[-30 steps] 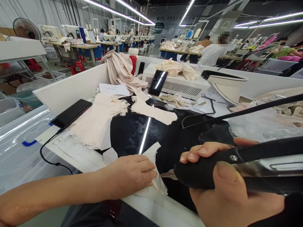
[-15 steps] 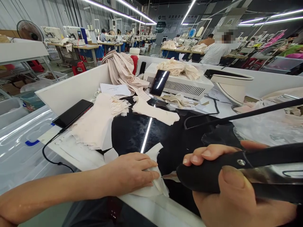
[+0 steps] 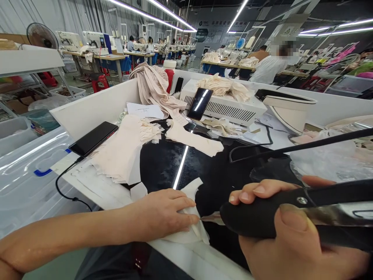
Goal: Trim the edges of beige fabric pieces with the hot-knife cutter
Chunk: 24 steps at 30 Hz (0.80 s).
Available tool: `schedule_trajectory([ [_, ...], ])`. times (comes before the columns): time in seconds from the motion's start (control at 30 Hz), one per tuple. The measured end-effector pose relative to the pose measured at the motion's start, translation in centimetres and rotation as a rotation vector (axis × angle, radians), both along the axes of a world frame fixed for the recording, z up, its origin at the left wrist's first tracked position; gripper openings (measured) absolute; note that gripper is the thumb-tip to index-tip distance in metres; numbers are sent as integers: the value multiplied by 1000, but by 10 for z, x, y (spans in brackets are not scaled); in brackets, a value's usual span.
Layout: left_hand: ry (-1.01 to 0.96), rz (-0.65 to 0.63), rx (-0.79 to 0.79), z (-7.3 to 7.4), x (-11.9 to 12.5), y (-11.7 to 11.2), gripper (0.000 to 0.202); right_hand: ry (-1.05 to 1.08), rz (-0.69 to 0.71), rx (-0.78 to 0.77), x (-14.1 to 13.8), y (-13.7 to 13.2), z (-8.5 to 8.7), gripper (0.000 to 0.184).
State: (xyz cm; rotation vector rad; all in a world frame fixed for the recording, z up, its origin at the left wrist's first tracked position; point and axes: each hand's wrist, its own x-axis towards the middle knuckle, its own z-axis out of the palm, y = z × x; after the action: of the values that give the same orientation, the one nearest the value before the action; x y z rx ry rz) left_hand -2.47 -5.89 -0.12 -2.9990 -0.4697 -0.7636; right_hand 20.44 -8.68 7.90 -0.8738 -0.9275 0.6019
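Near the front edge of the table, my left hand (image 3: 166,214) is closed on a cream fabric piece (image 3: 190,189), its fingers pressing the folded cloth down. Part of the cloth is hidden beneath the hand. My right hand (image 3: 294,233) is wrapped around a black tool (image 3: 253,217) with a rounded end, a screw and a shiny metal strip along its side; its far part runs out of view. The tool's rounded end is close to the cloth, right of my left fingers. Under both lies a glossy black work surface (image 3: 163,163).
A stack of cut fabric pieces (image 3: 116,155) and a phone (image 3: 93,139) lie left. Beyond are another fabric piece (image 3: 195,138), a propped phone (image 3: 199,104), a white vented box (image 3: 224,103) and a cream visor (image 3: 288,109). A black cable (image 3: 305,146) crosses at right, above plastic bags (image 3: 323,159).
The whole view has shifted slightly, with surroundings a little further right. Both hands keep nearly the same pose and hold; the tool's end stays beside the cloth.
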Motion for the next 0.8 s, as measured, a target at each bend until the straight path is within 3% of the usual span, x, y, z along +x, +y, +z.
schedule_trajectory([
  [0.33, -72, 0, 25, 3, 3, -6, 29, 42, -95, 169, -21, 17, -8, 49],
  [0.5, -94, 9, 42, 0, 3, -8, 31, -1, -91, 170, -20, 18, -11, 45],
  [0.8, -94, 16, -5, -12, 3, -12, 24, 108, -115, 155, -21, 22, -5, 46],
])
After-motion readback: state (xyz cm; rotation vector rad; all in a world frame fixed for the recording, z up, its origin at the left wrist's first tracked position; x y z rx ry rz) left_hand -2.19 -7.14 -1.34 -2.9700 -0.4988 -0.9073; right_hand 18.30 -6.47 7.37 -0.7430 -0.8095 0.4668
